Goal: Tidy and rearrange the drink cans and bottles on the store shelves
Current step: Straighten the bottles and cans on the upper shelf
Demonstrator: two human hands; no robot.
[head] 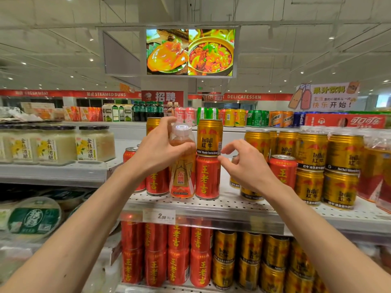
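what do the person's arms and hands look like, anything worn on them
Both forearms are bare as far as the view shows: no sleeves, gloves or watch. The left hand and right hand show no rings or markings. Nails look short and unpainted.

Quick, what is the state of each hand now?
Left hand: grips the bottle.
Right hand: open, fingers loosely curled, holding nothing, beside the gold can.
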